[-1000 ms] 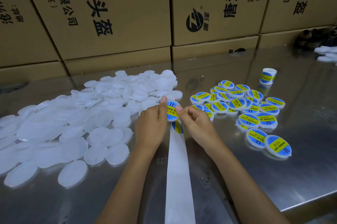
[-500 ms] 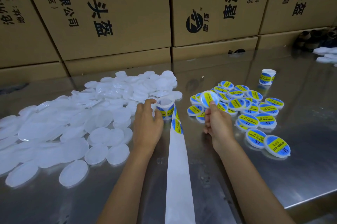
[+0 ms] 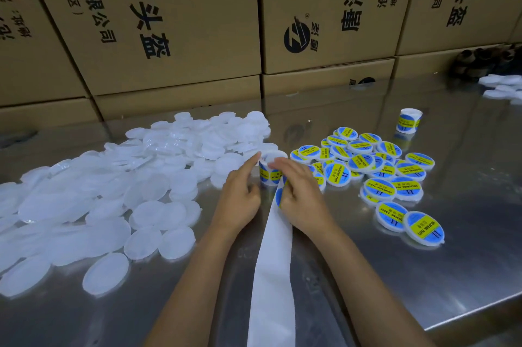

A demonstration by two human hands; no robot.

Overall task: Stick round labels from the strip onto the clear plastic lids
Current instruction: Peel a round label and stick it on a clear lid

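**Blue-and-yellow "SOLDERING PASTE" labels at the roll**

Blue round labels with a yellow band reading "SOLDERING PASTE" cover the finished lids (image 3: 406, 187) heaped right of centre on the steel surface (image 3: 423, 276). Plain clear lids (image 3: 118, 191) spread across the left. Between them the left hand (image 3: 240, 197) steadies the label roll (image 3: 268, 170), index finger raised against its side. The right hand (image 3: 299, 194) curls over the white strip (image 3: 272, 276), pinching a label at the roll. A spare roll (image 3: 409, 120) stands behind. Cartons (image 3: 175, 21) bear printed Chinese characters.
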